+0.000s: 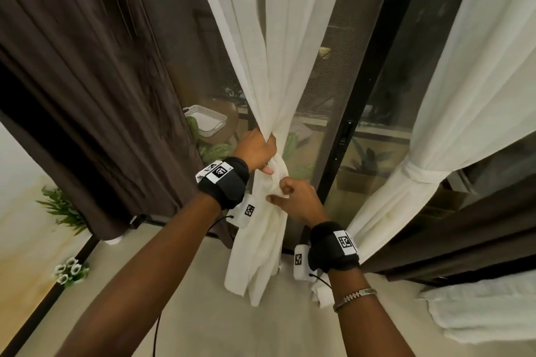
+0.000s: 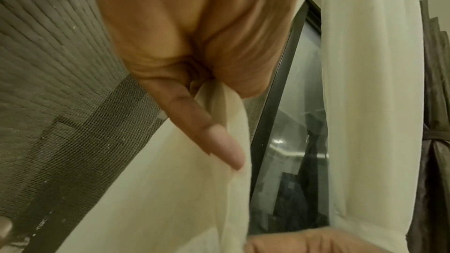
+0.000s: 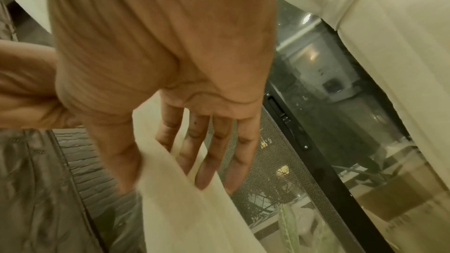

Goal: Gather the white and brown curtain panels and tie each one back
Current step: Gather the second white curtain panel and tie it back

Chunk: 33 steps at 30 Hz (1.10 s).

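My left hand gripped the bunched middle white panel while my right hand pinched its wrap; right white panel already tied, left brown panel still loose.

The head camera looks down and forward over both forearms at the window, while each wrist camera peers close along its own palm up the same gathered white curtain and the dark door frame behind.
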Available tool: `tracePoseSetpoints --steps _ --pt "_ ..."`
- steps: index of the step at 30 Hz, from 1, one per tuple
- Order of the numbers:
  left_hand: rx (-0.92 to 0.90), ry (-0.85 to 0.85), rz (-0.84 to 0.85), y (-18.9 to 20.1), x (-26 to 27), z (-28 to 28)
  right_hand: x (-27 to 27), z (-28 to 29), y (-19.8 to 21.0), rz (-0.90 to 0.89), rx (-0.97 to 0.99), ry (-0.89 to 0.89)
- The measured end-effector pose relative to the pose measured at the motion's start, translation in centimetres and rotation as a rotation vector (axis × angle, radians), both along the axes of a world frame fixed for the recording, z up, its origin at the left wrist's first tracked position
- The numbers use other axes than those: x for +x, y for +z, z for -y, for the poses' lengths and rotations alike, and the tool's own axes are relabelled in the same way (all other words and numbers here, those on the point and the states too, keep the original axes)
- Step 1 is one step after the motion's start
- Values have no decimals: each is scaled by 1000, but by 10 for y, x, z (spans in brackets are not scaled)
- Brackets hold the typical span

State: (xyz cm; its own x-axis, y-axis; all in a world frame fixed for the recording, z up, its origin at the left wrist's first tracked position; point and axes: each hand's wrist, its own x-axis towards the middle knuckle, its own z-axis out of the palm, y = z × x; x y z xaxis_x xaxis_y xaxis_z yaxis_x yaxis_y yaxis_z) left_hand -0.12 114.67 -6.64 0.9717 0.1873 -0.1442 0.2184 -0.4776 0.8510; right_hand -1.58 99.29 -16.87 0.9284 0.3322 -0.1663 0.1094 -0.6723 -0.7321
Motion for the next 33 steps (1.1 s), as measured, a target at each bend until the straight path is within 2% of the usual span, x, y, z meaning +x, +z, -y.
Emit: tracePoseSetpoints --steps 5,9,13,15,17,19,21,23,27,29,33 --pt "189 -25 -18 0 -5 -1 -3 19 -2 -11 64 3" --pt "307 -24 -77 -20 -1 -3 1 35 19 -69 171 10" --pt "391 -22 -47 -34 2 -9 9 72 43 -117 256 26" --pt "398 -7 -28 -37 -1 -13 14 94 51 -158 192 61" --pt "415 5 34 -45 -3 -15 23 113 56 -186 43 98" --pt "402 -14 125 -52 -9 -13 38 127 57 -102 -106 68" --pt "368 -40 142 -57 -12 -13 55 132 56 20 -164 -60" --pt "338 -121 78 -52 -20 -11 66 125 58 95 -141 -192" --pt "208 -180 94 -45 -39 -4 82 86 72 306 -161 -291" --pt "159 -159 92 -46 -45 -2 89 63 79 344 -147 -265" --pt "105 -149 31 -45 -60 -4 88 17 94 328 -110 -95"
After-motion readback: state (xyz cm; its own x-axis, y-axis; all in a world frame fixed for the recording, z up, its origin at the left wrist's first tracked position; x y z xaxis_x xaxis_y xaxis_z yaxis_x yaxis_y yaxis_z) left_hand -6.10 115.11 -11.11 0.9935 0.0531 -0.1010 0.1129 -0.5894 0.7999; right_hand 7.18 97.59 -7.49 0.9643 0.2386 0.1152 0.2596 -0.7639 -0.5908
